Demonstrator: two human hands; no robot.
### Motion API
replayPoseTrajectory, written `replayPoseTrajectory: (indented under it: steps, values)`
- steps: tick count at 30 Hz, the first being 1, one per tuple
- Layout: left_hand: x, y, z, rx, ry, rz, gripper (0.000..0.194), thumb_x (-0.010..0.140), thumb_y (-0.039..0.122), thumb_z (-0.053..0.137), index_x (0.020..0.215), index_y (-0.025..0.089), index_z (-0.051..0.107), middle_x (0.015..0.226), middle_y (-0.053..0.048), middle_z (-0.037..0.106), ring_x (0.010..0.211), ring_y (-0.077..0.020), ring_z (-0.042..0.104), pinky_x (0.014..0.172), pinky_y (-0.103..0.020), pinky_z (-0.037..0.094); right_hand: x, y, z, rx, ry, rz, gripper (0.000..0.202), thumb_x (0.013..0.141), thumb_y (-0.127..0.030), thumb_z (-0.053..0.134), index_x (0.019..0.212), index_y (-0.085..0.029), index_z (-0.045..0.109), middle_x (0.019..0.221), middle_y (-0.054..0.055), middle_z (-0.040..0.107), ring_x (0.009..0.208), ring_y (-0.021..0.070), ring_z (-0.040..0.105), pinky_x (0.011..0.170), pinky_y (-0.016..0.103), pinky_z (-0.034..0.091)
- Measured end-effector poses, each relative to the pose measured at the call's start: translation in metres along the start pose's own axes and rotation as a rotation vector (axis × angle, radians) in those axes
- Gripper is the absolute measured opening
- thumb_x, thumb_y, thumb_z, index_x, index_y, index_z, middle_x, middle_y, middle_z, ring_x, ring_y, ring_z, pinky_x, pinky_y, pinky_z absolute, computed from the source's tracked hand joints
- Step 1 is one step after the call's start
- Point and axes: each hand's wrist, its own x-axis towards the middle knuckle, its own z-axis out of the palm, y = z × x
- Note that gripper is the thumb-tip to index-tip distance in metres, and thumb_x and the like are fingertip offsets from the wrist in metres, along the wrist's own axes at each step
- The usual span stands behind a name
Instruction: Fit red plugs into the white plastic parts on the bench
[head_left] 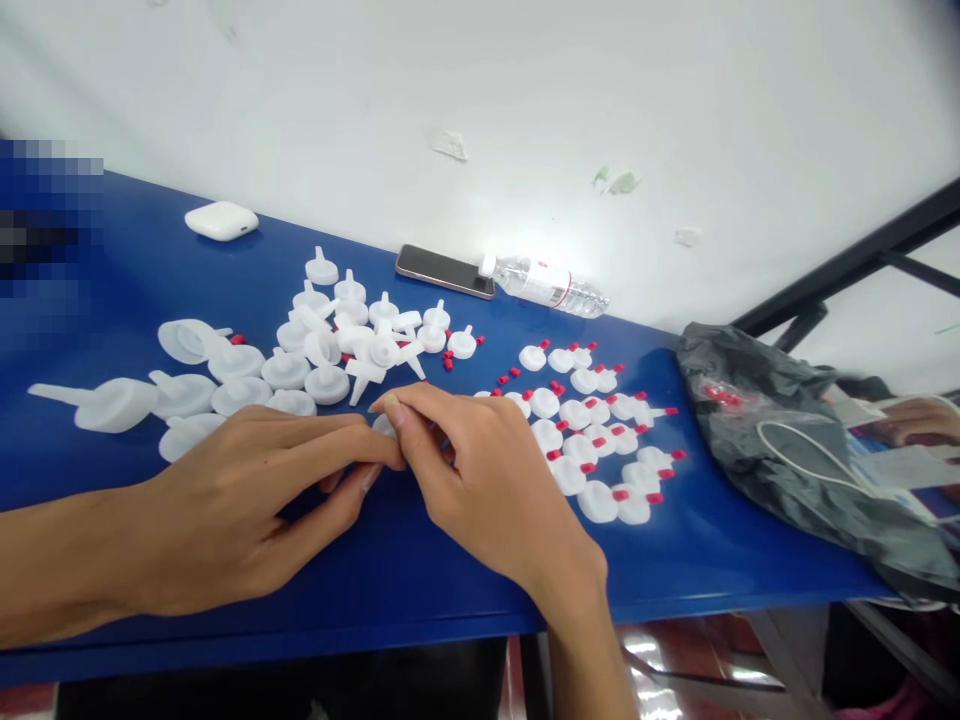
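My left hand [262, 490] and my right hand [480, 470] meet over the front of the blue table. Between their fingertips is a white plastic nozzle cap [384, 425], mostly hidden by the fingers. Both hands are closed in a pinch on it. Whether a red tip is also in the right fingers cannot be seen. Behind the left hand lies a pile of white nozzle caps [285, 368] with bare spouts. Right of the right hand, several nozzle caps [598, 500] have small red tips on their spouts. Loose red tips [448, 362] lie between the two groups.
A white earbud case [223, 221], a phone [444, 271] and a clear plastic bottle [551, 284] lie along the wall. At the right end, a dark plastic bag [750, 440] carries a small bag of red tips [724, 396] and a white cable [810, 455]. The blue table's [420, 610] front edge runs below the hands.
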Motion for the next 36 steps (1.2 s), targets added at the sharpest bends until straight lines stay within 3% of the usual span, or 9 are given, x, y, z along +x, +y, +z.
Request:
replayPoseTrajectory:
  steps: [5, 8, 12, 15, 18, 22, 28, 31, 36]
  values:
    - [-0.001, -0.001, -0.003, 0.003, -0.024, -0.054, 0.019, 0.112, 0.022, 0.044, 0.121, 0.031, 0.059, 0.073, 0.01, 0.068, 0.054, -0.0105, 0.065, 0.059, -0.022, 0.05, -0.001, 0.001, 0.001, -0.003, 0.065, -0.006, 0.026, 0.114, -0.027, 0.052, 0.104, -0.025, 0.076, 0.087, -0.006, 0.08, 0.067, 0.0113, 0.065, 0.073, 0.028, 0.04]
    - [-0.003, 0.001, -0.006, 0.066, -0.007, -0.093, 0.025, 0.114, 0.026, 0.043, 0.129, 0.036, 0.059, 0.077, 0.01, 0.073, 0.056, -0.0112, 0.068, 0.058, -0.024, 0.049, -0.001, 0.001, 0.002, 0.006, 0.148, 0.013, 0.025, 0.112, -0.027, 0.055, 0.101, -0.025, 0.077, 0.081, -0.006, 0.078, 0.061, 0.0102, 0.061, 0.066, 0.028, 0.039]
    - [-0.007, 0.003, -0.007, 0.111, 0.124, -0.158, 0.03, 0.115, 0.031, 0.046, 0.136, 0.043, 0.064, 0.091, 0.008, 0.08, 0.066, -0.0141, 0.073, 0.062, -0.027, 0.052, -0.002, 0.002, 0.004, 0.076, 0.251, 0.027, 0.017, 0.109, -0.032, 0.062, 0.107, -0.026, 0.079, 0.074, -0.008, 0.076, 0.059, 0.0095, 0.067, 0.061, 0.025, 0.041]
    - [-0.008, 0.002, -0.006, 0.064, 0.186, -0.158, 0.029, 0.112, 0.037, 0.052, 0.133, 0.047, 0.069, 0.086, 0.01, 0.079, 0.057, -0.0131, 0.068, 0.055, -0.027, 0.049, -0.002, 0.001, 0.003, 0.116, 0.319, 0.037, 0.015, 0.108, -0.034, 0.066, 0.11, -0.027, 0.079, 0.073, -0.008, 0.078, 0.062, 0.0094, 0.073, 0.061, 0.022, 0.045]
    - [-0.004, 0.004, -0.006, 0.056, 0.267, -0.268, 0.024, 0.109, 0.043, 0.056, 0.122, 0.049, 0.075, 0.081, 0.013, 0.08, 0.057, -0.0113, 0.069, 0.059, -0.023, 0.053, -0.002, 0.0, 0.001, 0.169, 0.38, 0.045, 0.014, 0.106, -0.031, 0.067, 0.11, -0.025, 0.079, 0.074, -0.007, 0.078, 0.069, 0.0095, 0.08, 0.061, 0.018, 0.049]
    - [0.005, 0.01, -0.003, -0.045, 0.342, -0.385, 0.016, 0.1, 0.041, 0.065, 0.109, 0.047, 0.077, 0.08, 0.016, 0.079, 0.048, -0.0068, 0.062, 0.052, -0.017, 0.052, -0.003, -0.002, 0.001, 0.182, 0.448, 0.03, 0.014, 0.105, -0.03, 0.067, 0.112, -0.024, 0.079, 0.07, -0.007, 0.077, 0.068, 0.0108, 0.08, 0.055, 0.018, 0.048]
    - [0.014, 0.008, -0.001, -0.136, 0.368, -0.437, 0.012, 0.098, 0.038, 0.066, 0.098, 0.043, 0.076, 0.081, 0.016, 0.075, 0.047, -0.0046, 0.056, 0.05, -0.015, 0.048, -0.002, -0.001, 0.004, 0.11, 0.547, -0.056, 0.02, 0.104, -0.028, 0.068, 0.117, -0.022, 0.082, 0.075, -0.005, 0.081, 0.065, 0.0108, 0.078, 0.06, 0.019, 0.056]
    - [0.016, 0.006, -0.002, -0.148, 0.355, -0.427, 0.013, 0.099, 0.037, 0.065, 0.099, 0.042, 0.078, 0.087, 0.013, 0.077, 0.05, -0.007, 0.057, 0.05, -0.018, 0.048, -0.001, 0.002, 0.006, 0.024, 0.546, -0.1, 0.018, 0.105, -0.028, 0.068, 0.112, -0.022, 0.084, 0.075, -0.005, 0.081, 0.059, 0.0089, 0.075, 0.054, 0.018, 0.052]
    - [0.017, 0.006, -0.002, -0.138, 0.351, -0.365, 0.015, 0.099, 0.032, 0.065, 0.096, 0.037, 0.08, 0.084, 0.01, 0.078, 0.052, -0.0081, 0.06, 0.048, -0.019, 0.05, 0.001, 0.007, 0.009, -0.113, 0.541, -0.121, 0.02, 0.106, -0.027, 0.068, 0.114, -0.02, 0.085, 0.071, -0.004, 0.077, 0.058, 0.0114, 0.074, 0.061, 0.021, 0.058]
